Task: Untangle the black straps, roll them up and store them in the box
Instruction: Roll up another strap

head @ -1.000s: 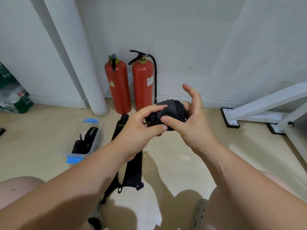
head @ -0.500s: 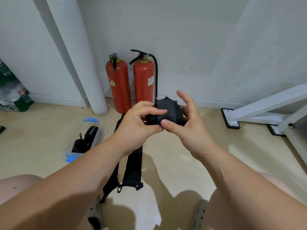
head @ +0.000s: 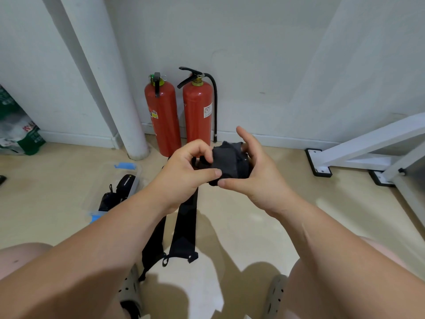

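- Pale grey-white plastered wall point(head: 264, 54) with a white skirting board point(head: 76, 139).
- Glossy beige floor point(head: 241, 226), patched with soft shadows.
- White round pipe point(head: 110, 88) running down to the floor.
- Two red cylindrical fire extinguishers point(head: 163, 118), upright against the wall, just right of the pipe.
- White metal frame on black feet point(head: 368, 143), at the right.

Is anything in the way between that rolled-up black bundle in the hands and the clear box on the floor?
Nothing visible is. The left hand and right hand hold the rolled strap in the air; the box sits on the floor to the left, apparently open on top. The loose straps lie flat below the hands.
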